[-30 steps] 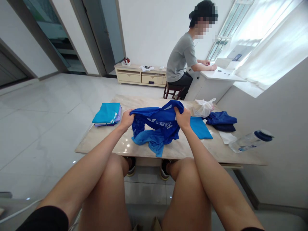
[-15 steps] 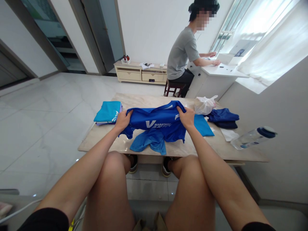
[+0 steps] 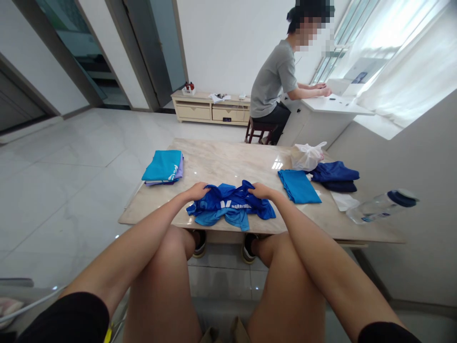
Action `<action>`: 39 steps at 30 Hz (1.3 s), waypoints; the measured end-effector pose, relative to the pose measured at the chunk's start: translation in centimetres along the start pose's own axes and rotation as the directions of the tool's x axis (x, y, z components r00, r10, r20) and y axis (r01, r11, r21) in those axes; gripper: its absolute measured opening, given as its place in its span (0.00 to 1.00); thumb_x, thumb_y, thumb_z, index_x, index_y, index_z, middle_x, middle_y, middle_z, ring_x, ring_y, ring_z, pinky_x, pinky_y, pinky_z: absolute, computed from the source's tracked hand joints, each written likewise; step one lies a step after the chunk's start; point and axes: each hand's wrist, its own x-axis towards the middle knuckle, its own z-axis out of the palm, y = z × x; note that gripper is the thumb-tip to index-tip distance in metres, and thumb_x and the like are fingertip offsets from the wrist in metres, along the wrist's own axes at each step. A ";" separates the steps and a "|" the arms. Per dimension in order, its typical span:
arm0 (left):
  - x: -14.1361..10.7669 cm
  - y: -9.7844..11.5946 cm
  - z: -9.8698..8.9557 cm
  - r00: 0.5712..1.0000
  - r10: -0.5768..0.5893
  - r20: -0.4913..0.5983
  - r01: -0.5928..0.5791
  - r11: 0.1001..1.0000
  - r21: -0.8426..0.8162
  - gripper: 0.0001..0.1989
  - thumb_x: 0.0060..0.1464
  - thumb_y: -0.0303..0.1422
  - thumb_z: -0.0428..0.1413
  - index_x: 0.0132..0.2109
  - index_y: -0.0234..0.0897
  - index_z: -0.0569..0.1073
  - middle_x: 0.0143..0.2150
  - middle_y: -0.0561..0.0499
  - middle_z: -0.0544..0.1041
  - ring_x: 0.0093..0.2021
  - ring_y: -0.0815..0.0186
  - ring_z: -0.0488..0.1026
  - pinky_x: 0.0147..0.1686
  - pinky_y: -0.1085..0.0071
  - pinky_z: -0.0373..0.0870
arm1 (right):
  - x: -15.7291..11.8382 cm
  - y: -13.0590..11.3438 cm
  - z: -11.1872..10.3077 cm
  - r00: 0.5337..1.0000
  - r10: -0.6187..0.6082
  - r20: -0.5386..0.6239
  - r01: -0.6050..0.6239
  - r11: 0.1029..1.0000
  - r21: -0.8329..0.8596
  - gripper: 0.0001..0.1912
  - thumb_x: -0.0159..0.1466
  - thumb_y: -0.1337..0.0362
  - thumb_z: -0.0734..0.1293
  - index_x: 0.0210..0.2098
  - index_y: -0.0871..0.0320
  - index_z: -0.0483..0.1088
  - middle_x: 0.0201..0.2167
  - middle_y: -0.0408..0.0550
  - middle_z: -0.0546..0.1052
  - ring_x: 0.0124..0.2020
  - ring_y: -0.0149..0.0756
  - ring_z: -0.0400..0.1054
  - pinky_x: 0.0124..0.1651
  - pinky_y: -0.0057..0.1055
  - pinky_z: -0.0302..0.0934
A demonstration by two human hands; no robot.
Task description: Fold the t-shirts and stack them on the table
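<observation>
A dark blue shirt [image 3: 235, 199] with white lettering lies bunched near the front edge of the marble-look table [image 3: 214, 157]. Its left side is gripped by my left hand [image 3: 198, 191], fingers closed on the cloth. My right hand [image 3: 261, 190] pinches the shirt's upper right part. Lighter blue cloth [image 3: 210, 216] shows beneath and in front of the shirt. At the left of the table is a folded stack with a turquoise shirt [image 3: 162, 165] on top. To the right lies a folded blue cloth [image 3: 299, 186].
A white plastic bag [image 3: 307, 156], dark blue clothing [image 3: 335, 171], a white paper [image 3: 344, 201] and a clear bottle [image 3: 382, 206] are on the table's right. Beyond, a person [image 3: 273, 81] sits on a stool at a white desk [image 3: 332, 104].
Both hands have come down and closer together, lowering the dark blue shirt from stretched out above the table to bunched on it. The view has shifted slightly.
</observation>
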 end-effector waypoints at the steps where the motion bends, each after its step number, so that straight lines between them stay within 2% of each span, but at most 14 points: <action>1: 0.1 -0.1 0.3 0.999 -0.008 0.032 0.008 1.000 0.015 0.16 0.59 0.41 0.55 0.40 0.40 0.85 0.44 0.45 0.89 0.48 0.52 0.83 0.51 0.65 0.77 | 0.1 -0.1 0.4 0.999 -0.002 0.045 0.003 1.000 -0.011 0.09 0.71 0.61 0.73 0.44 0.60 0.83 0.42 0.55 0.87 0.40 0.44 0.81 0.42 0.29 0.70; 6: 0.3 -0.6 1.3 0.985 -0.062 0.162 0.045 0.993 0.107 0.12 0.54 0.43 0.61 0.35 0.40 0.82 0.39 0.44 0.88 0.41 0.52 0.83 0.45 0.65 0.77 | 0.5 -0.6 1.9 0.985 -0.033 0.170 0.044 0.997 -0.060 0.16 0.71 0.58 0.76 0.54 0.60 0.82 0.55 0.57 0.86 0.50 0.48 0.82 0.51 0.31 0.72; 10: 0.5 -0.4 1.7 0.974 -0.086 0.211 0.053 0.986 0.158 0.11 0.52 0.43 0.65 0.35 0.41 0.80 0.40 0.43 0.87 0.47 0.47 0.83 0.49 0.63 0.77 | 0.9 -0.9 2.7 0.986 -0.041 0.160 0.057 0.994 -0.094 0.28 0.70 0.58 0.77 0.66 0.61 0.76 0.67 0.61 0.79 0.64 0.53 0.76 0.64 0.36 0.68; 13: 0.3 0.2 2.4 0.960 -0.107 0.257 0.064 0.984 0.168 0.11 0.49 0.41 0.68 0.35 0.41 0.79 0.40 0.43 0.87 0.50 0.46 0.83 0.51 0.62 0.77 | 0.8 -1.1 3.1 0.986 -0.029 0.166 0.050 0.991 -0.123 0.30 0.68 0.62 0.78 0.67 0.62 0.75 0.69 0.64 0.77 0.66 0.55 0.74 0.67 0.39 0.67; 15: -0.2 0.6 3.1 0.939 -0.133 0.318 0.084 0.983 0.162 0.12 0.44 0.39 0.70 0.32 0.41 0.78 0.36 0.44 0.86 0.46 0.46 0.84 0.48 0.61 0.79 | 0.6 -1.2 3.3 0.979 -0.016 0.202 0.044 0.990 -0.135 0.28 0.65 0.63 0.80 0.63 0.61 0.79 0.65 0.63 0.80 0.63 0.55 0.76 0.65 0.40 0.69; 18: -1.3 1.2 3.9 0.882 -0.178 0.436 0.130 0.982 0.137 0.15 0.35 0.36 0.75 0.29 0.41 0.77 0.29 0.48 0.83 0.36 0.48 0.84 0.39 0.60 0.81 | 0.0 -1.1 3.2 0.949 0.030 0.315 0.017 0.989 -0.146 0.23 0.55 0.63 0.86 0.49 0.59 0.85 0.49 0.57 0.87 0.48 0.52 0.83 0.55 0.40 0.75; 21: -1.8 1.3 3.3 0.858 -0.185 0.479 0.164 0.983 0.087 0.17 0.31 0.34 0.76 0.30 0.40 0.79 0.26 0.49 0.83 0.31 0.50 0.83 0.33 0.59 0.82 | -0.3 -0.4 2.2 0.933 0.075 0.353 -0.023 0.988 -0.151 0.19 0.49 0.66 0.87 0.39 0.58 0.86 0.35 0.49 0.87 0.37 0.46 0.83 0.47 0.37 0.76; 23: -1.6 1.1 1.6 0.901 -0.168 0.400 0.166 0.985 0.041 0.12 0.37 0.35 0.73 0.30 0.40 0.80 0.28 0.48 0.84 0.33 0.50 0.83 0.35 0.60 0.82 | -0.3 0.3 0.9 0.966 0.080 0.247 -0.044 0.988 -0.148 0.14 0.55 0.68 0.83 0.41 0.58 0.87 0.38 0.51 0.88 0.41 0.47 0.83 0.49 0.34 0.75; 26: -0.8 0.3 -1.8 0.985 -0.140 0.101 0.143 0.989 -0.024 0.07 0.50 0.37 0.63 0.35 0.39 0.81 0.39 0.44 0.87 0.44 0.50 0.84 0.45 0.61 0.81 | 0.1 1.8 -1.6 0.995 0.085 -0.059 -0.093 0.987 -0.131 0.17 0.68 0.70 0.72 0.55 0.61 0.84 0.54 0.61 0.86 0.57 0.51 0.81 0.58 0.31 0.69; 28: -0.4 -0.3 -3.6 0.983 -0.135 -0.125 0.129 0.990 -0.055 0.11 0.55 0.39 0.58 0.41 0.39 0.81 0.45 0.43 0.88 0.52 0.49 0.83 0.51 0.61 0.80 | 0.2 2.6 -2.9 0.964 0.108 -0.241 -0.136 0.985 -0.103 0.23 0.74 0.68 0.65 0.64 0.65 0.79 0.62 0.68 0.81 0.64 0.55 0.77 0.61 0.34 0.67; 30: -0.5 -0.9 -4.5 0.955 -0.130 -0.267 0.113 0.991 -0.077 0.14 0.58 0.42 0.55 0.43 0.39 0.81 0.47 0.42 0.88 0.55 0.48 0.82 0.53 0.59 0.79 | 0.2 3.0 -3.6 0.932 0.119 -0.343 -0.153 0.986 -0.073 0.25 0.77 0.65 0.60 0.67 0.67 0.76 0.63 0.71 0.80 0.64 0.57 0.77 0.61 0.37 0.67; 33: -1.1 -1.3 -4.3 0.949 -0.101 -0.298 0.078 0.993 -0.088 0.14 0.58 0.43 0.56 0.39 0.41 0.81 0.44 0.43 0.88 0.52 0.47 0.83 0.53 0.59 0.79 | 0.1 3.1 -3.3 0.922 0.085 -0.378 -0.111 0.993 -0.049 0.23 0.77 0.65 0.59 0.64 0.65 0.79 0.59 0.66 0.83 0.62 0.54 0.78 0.61 0.35 0.67; 36: -1.5 -1.4 -3.5 0.969 -0.070 -0.238 0.052 0.995 -0.084 0.09 0.52 0.38 0.57 0.35 0.42 0.81 0.39 0.44 0.87 0.48 0.49 0.83 0.52 0.61 0.78 | 0.2 2.9 -2.3 0.938 0.040 -0.345 -0.059 0.997 -0.045 0.22 0.73 0.70 0.63 0.61 0.63 0.82 0.57 0.60 0.85 0.60 0.48 0.79 0.62 0.30 0.66; 39: -1.3 -1.2 -2.9 0.982 -0.048 -0.180 0.035 0.996 -0.077 0.10 0.46 0.34 0.55 0.34 0.42 0.81 0.38 0.46 0.87 0.46 0.51 0.83 0.50 0.62 0.79 | 0.4 2.7 -1.5 0.959 0.010 -0.283 -0.028 0.998 -0.058 0.24 0.66 0.75 0.66 0.57 0.60 0.85 0.57 0.56 0.86 0.59 0.46 0.80 0.61 0.28 0.66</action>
